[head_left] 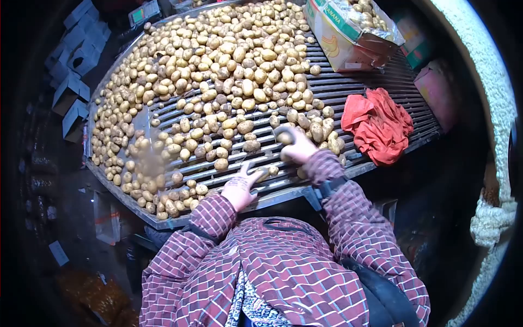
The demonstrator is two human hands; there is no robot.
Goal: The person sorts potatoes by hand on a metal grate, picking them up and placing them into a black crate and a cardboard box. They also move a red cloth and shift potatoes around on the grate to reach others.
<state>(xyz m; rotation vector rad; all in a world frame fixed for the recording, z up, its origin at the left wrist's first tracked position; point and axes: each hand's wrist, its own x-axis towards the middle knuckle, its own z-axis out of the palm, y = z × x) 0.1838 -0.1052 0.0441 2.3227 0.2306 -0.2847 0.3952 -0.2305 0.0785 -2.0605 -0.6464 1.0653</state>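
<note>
A wide mass of potatoes (229,60) lies over a slatted metal table (327,87). My left hand (239,191) is at the table's near edge, its fingers spread apart over the slats. A few potatoes lie just beyond its fingertips, partly hidden. To the right, my right hand (300,147) curves its fingers around a potato (284,138) at the near edge of the pile. Both hands have dark, dirty-looking fingertips. More potatoes (318,131) sit right beside the right hand.
A crumpled red cloth (376,125) lies on the slats at the right. Behind it stands a banana carton (348,41) holding bagged potatoes. A scale (144,13) is at the far left, near stacked cartons (81,43). A pale, thick foam-like band (485,65) curves down the right side.
</note>
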